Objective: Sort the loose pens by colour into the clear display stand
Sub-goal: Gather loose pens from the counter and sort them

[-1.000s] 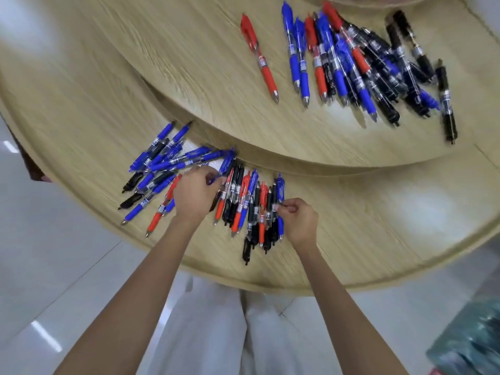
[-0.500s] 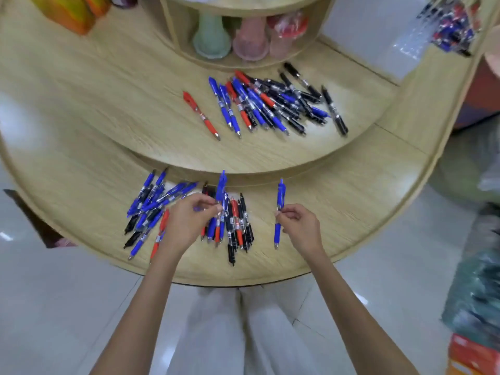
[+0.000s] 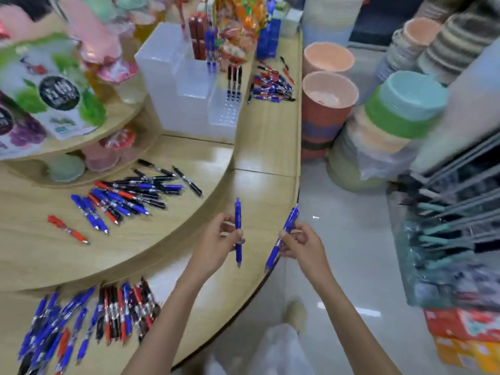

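L hand [image 3: 213, 239], R hand [image 3: 303, 243] raised, gripping blue pens [image 3: 237, 212].

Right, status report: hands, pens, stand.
Left hand pinches one blue pen, right hand a second blue pen. Clear display stand ahead, partly filled. Nothing visibly in between.
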